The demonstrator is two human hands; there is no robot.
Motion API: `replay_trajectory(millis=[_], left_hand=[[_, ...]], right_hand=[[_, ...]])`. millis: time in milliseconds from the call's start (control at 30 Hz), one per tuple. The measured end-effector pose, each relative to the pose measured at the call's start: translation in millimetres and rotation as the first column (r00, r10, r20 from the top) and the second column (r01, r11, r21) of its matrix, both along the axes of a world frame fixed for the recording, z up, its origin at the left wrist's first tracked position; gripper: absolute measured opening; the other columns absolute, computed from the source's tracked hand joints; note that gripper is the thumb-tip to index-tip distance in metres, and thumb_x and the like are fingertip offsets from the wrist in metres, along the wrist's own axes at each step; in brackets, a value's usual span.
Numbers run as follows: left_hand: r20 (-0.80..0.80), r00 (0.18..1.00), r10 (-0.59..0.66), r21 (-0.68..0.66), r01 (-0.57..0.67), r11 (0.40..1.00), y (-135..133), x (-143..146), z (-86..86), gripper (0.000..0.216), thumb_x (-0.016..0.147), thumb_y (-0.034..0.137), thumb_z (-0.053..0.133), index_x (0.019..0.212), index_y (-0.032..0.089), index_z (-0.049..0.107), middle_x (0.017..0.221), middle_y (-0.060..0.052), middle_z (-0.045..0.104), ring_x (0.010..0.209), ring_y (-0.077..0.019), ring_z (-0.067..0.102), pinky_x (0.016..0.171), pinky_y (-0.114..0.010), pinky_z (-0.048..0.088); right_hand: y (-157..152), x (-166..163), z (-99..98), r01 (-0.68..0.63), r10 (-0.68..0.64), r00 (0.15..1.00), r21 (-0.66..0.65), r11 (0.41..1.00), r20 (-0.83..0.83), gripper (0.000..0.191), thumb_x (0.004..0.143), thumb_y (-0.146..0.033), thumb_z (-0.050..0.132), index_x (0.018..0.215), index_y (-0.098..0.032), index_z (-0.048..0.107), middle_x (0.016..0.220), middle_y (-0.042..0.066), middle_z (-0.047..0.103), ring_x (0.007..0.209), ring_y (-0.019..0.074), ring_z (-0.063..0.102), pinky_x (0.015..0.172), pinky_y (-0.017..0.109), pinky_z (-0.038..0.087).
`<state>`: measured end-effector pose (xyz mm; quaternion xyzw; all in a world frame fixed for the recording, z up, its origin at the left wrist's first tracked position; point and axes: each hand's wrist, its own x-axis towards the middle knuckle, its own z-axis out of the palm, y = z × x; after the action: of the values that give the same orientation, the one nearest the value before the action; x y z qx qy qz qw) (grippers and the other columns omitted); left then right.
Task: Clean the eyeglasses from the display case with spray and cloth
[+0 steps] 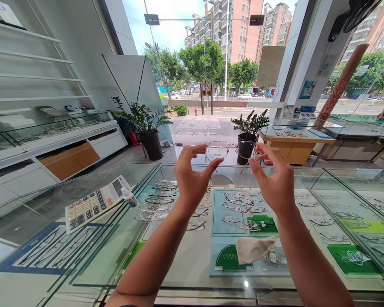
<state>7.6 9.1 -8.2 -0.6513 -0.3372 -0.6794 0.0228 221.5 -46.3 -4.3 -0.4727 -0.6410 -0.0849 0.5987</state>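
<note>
A pair of thin-rimmed eyeglasses [219,150] is held up in the air above the glass counter, its lenses facing the shop front. Small print shows on the left lens. My left hand [193,175] pinches the left side of the frame between thumb and fingers. On the other side my right hand [273,175] grips the frame near its hinge. The temples are partly hidden and seem to point down and away. Below the hands lie a beige cloth pouch [254,250] and several pairs of glasses [240,200] in the display.
On the glass counter at left sit a large calculator [94,204] and a small white bottle [129,196]. Potted plants [151,145] stand on the floor beyond. Glass doors [206,100] face the street. A wooden display table [291,147] is at right.
</note>
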Motion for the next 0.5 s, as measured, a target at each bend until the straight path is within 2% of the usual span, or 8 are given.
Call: replay_trajectory(millis=[200,500], left_hand=[[0.026,0.998,-0.049,-0.067,0.051,0.996,2.4,-0.3,-0.9,0.048,0.083,0.054,0.091,0.116,0.023,0.074,0.108,-0.007,0.080,0.099,-0.0234,0.077,0.089,-0.042,0.060],[0.041,0.994,-0.097,-0.096,0.101,0.990,4.3,-0.2,-1.0,0.047,0.083,0.053,0.091,0.115,0.022,0.075,0.108,-0.006,0.081,0.099,-0.0230,0.079,0.089,-0.041,0.061]], right_hand=[[-0.5,-0.5,0.7,0.009,-0.008,1.000,0.043,0.999,-0.013,0.036,0.103,-0.042,0.069,0.137,-0.030,0.071,0.117,0.008,0.075,0.102,0.0273,0.073,0.090,0.050,0.062],[-2.5,-0.6,2.7,0.009,-0.008,1.000,0.056,0.998,-0.018,0.037,0.102,-0.042,0.070,0.137,-0.032,0.071,0.119,0.007,0.075,0.104,0.0269,0.072,0.093,0.050,0.062]])
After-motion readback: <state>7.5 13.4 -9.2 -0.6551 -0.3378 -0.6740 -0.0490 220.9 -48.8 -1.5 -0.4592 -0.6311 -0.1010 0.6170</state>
